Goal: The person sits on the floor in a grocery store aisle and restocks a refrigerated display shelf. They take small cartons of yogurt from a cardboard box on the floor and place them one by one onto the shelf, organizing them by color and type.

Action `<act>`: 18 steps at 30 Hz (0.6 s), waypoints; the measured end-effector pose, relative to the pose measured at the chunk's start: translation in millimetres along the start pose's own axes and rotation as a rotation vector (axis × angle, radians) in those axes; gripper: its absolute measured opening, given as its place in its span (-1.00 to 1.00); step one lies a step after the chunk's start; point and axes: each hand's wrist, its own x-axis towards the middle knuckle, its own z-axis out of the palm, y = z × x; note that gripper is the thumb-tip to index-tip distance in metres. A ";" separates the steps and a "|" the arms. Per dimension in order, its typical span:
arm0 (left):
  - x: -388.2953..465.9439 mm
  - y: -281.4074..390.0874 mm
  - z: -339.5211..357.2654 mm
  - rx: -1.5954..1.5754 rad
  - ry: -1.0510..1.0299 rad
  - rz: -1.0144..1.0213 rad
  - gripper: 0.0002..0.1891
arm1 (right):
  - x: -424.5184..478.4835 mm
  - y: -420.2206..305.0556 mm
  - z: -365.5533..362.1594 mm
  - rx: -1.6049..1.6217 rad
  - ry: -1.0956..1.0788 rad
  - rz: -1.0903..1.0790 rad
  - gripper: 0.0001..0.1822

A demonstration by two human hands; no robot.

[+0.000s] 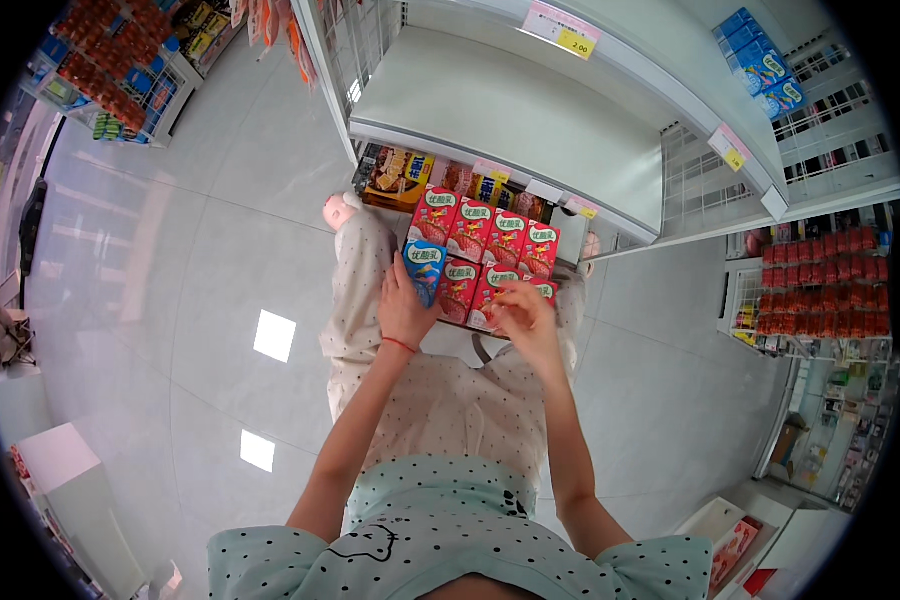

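Note:
Several red drink cartons [505, 237] stand in two rows in front of the person, between the knees. A blue drink carton [425, 262] is at the left end of the nearer row. My left hand [407, 304] lies against the left and near side of the blue carton, fingers along its edge. My right hand [525, 322] is over the near right red cartons [495, 289], fingers bent and partly apart, with nothing visible in them. Whether its fingertips touch a carton is hard to tell. What carries the cartons is mostly hidden.
A white metal shelf [510, 97] rises just ahead, with packaged snacks [401, 176] on its lowest level. More blue cartons [765, 67] are on a shelf at upper right. Racks of red packets [825, 300] stand right, and a hanging snack rack [112, 67] upper left.

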 end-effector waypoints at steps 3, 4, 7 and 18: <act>1.3 5.0 -2.7 -0.024 -0.004 -0.026 -0.06 | -11.3 14.6 5.7 -0.087 -0.065 -0.136 -0.65; 1.7 6.5 -4.1 -0.016 -0.004 -0.037 -0.08 | -14.9 13.6 5.2 -0.098 -0.097 -0.042 -0.65; 0.7 11.3 -7.9 -0.080 0.068 0.000 -0.12 | -14.9 11.1 4.8 -0.003 -0.143 0.082 -0.53; -30.3 88.5 -42.7 -0.340 0.050 0.392 -0.28 | 6.6 3.7 29.3 0.095 0.236 -0.148 -0.30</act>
